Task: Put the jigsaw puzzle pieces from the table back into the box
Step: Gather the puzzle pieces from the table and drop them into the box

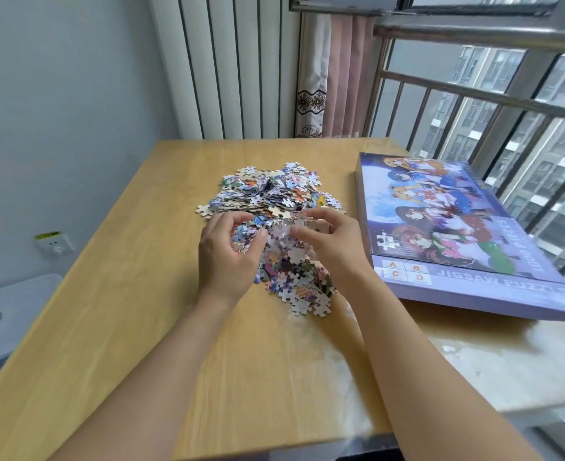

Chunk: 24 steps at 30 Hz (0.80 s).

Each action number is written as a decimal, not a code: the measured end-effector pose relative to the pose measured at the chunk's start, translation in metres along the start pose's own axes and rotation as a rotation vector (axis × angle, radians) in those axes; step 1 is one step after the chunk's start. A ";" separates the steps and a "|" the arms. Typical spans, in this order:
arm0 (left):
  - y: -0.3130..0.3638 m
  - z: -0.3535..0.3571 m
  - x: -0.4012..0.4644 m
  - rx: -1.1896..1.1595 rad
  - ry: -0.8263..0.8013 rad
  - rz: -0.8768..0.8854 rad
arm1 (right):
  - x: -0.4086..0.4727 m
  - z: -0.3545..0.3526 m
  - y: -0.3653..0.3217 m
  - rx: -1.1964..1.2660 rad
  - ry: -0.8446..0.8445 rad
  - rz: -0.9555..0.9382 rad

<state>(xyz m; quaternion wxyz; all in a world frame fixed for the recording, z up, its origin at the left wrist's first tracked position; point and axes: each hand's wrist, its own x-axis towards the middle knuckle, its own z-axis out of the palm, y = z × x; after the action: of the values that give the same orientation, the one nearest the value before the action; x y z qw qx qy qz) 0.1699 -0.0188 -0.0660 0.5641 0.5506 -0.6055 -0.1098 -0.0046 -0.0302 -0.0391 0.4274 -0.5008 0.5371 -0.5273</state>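
A heap of colourful jigsaw puzzle pieces (274, 194) lies in the middle of the wooden table (141, 261). My left hand (226, 252) and my right hand (332, 242) cup a clump of pieces between them at the near side of the heap, fingers curled inward. Some pieces between my palms look blurred and loose. The purple puzzle box (457, 234), printed with cartoon figures and "JIGSAW PUZZLE", lies to the right of the heap with its lid on, just beside my right hand.
The table's right part is pale and glossy (490, 361). Window bars (474, 94) and a curtain (334, 78) stand behind the box. A white radiator-like panel (228, 68) is at the back. A grey bin (5, 314) sits on the floor at the left.
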 end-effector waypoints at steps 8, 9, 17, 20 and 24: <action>0.019 0.001 -0.005 -0.316 -0.195 -0.218 | -0.004 0.001 0.001 0.417 -0.281 0.184; 0.020 0.001 -0.005 -0.340 -0.200 -0.243 | -0.005 0.001 0.001 0.434 -0.300 0.201; 0.019 0.005 -0.002 -0.478 -0.225 -0.331 | 0.006 0.002 0.011 0.313 -0.337 0.228; 0.019 0.005 -0.001 -0.532 -0.228 -0.353 | 0.005 0.002 0.011 0.281 -0.348 0.218; 0.016 0.005 0.002 -0.581 -0.198 -0.376 | 0.007 0.002 0.012 0.248 -0.330 0.163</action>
<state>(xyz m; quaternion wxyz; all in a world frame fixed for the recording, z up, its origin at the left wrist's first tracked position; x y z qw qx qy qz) 0.1582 -0.0173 -0.0545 0.6055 0.4559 -0.4889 -0.4318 -0.0045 -0.0379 -0.0511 0.6090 -0.4788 0.4297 -0.4639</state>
